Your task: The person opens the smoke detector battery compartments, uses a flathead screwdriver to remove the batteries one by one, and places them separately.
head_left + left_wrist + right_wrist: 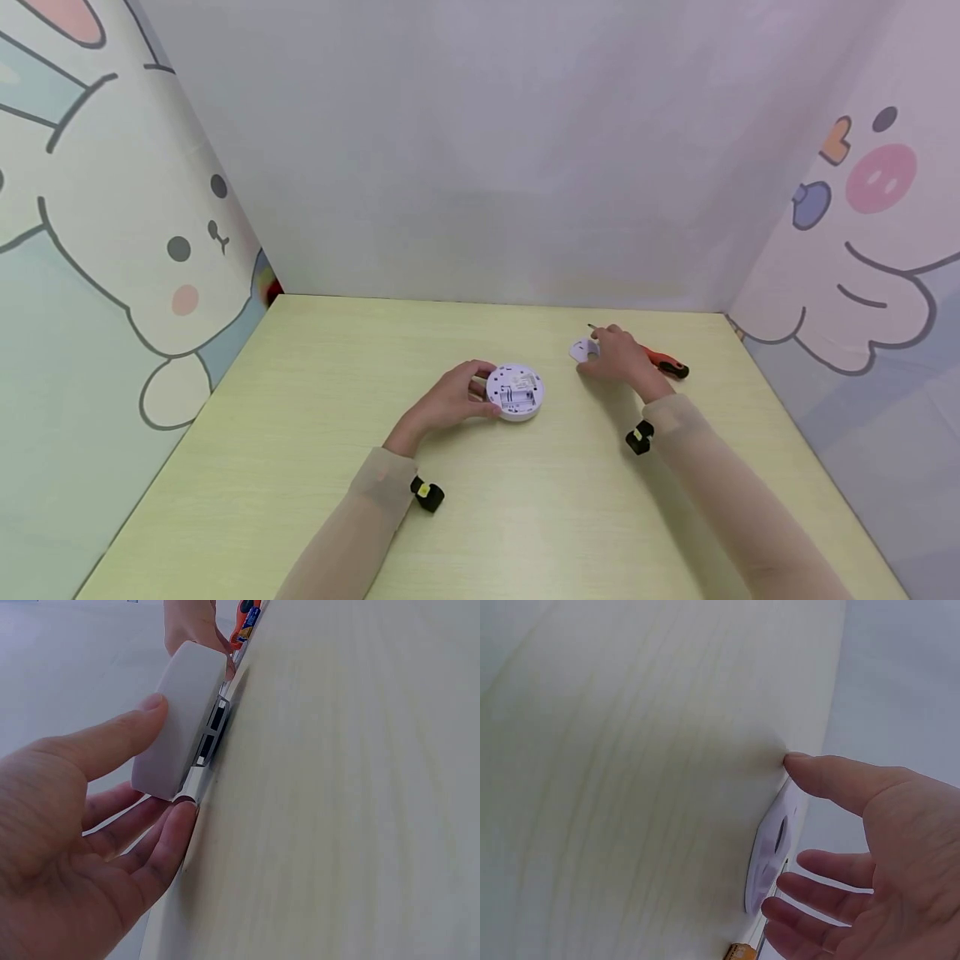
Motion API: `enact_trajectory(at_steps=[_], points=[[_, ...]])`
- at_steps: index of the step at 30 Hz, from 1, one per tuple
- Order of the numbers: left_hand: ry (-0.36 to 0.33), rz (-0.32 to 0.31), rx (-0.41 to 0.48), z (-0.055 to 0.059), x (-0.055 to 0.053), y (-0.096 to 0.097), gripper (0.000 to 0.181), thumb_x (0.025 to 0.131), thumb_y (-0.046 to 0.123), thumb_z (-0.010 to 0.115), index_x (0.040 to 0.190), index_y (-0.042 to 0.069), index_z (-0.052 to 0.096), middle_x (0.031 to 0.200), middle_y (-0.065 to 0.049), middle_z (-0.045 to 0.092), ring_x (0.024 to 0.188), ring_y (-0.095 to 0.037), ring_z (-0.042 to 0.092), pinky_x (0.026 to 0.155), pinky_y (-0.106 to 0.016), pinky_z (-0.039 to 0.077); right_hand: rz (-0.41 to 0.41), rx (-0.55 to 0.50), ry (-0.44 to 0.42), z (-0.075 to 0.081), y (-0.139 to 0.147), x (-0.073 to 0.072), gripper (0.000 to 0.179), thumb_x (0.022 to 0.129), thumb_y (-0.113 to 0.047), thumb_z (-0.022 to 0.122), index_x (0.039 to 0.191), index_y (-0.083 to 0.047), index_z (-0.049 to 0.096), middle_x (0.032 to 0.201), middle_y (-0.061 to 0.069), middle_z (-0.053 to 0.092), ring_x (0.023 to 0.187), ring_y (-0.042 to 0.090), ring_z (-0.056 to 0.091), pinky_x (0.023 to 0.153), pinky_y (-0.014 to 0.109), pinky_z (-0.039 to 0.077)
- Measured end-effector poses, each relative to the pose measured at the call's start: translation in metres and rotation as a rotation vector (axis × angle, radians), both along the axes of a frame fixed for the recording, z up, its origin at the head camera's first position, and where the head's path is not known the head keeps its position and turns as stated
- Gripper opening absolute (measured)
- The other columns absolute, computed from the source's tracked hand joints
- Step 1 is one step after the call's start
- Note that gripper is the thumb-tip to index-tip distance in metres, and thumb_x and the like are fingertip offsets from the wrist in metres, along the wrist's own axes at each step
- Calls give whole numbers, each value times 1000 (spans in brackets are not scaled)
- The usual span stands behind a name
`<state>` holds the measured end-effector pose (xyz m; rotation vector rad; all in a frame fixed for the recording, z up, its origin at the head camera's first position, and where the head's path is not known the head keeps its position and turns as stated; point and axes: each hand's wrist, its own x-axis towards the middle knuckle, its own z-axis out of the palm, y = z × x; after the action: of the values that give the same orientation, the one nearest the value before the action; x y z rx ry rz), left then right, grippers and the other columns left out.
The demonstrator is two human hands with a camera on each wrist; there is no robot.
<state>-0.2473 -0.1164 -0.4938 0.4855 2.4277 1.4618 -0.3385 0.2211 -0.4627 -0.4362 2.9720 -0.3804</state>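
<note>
My left hand [450,397] grips a round white device [515,392], which looks like a smoke detector, by its rim. In the left wrist view the thumb lies across the white casing [176,712] and the fingers are on its other side. The head view shows a rectangular battery compartment in its upturned face. My right hand [617,357] reaches over a flat white plate [580,350] with a cutout, partly hidden by the hand. In the right wrist view its thumb and loosely bent fingers are spread around the plate [775,844], holding nothing visible.
Behind the right hand lies a screwdriver [666,364] with an orange and black handle. A blue battery [250,624] shows beside it in the left wrist view. A grey curtain [480,167] stands along the table's far edge, with printed cloth panels at both sides.
</note>
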Motion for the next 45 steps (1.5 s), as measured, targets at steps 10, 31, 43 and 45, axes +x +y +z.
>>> enact_trajectory(at_steps=[10,31,43,45], points=[[-2,0,6,0,0,0,73,90,20,89,151,12,51,133,-1,64,116,-17,66,99,-34,57,-42,29,-47,0,-2,-3,70,92,-38,76,134,15,58,129,33,58,114,47,57,97,59,51],[0,-1,1,-2,-2,1,72,89,18,89,151,12,52,133,-1,64,116,-17,66,99,-33,57,-38,6,-98,3,-5,-10,60,92,-33,79,125,15,66,124,30,67,106,36,63,95,51,54],[9,-6,7,-2,-1,0,71,90,18,89,150,11,52,132,-2,64,115,-17,66,99,-34,58,-18,-112,-25,11,-3,-6,64,91,-35,80,131,12,64,122,28,67,105,37,62,93,53,55],[7,0,2,-2,-1,0,71,90,18,89,151,12,52,132,-1,64,115,-17,66,99,-34,58,0,-163,11,17,-3,-3,63,90,-34,81,131,11,65,119,26,67,102,36,62,90,52,55]])
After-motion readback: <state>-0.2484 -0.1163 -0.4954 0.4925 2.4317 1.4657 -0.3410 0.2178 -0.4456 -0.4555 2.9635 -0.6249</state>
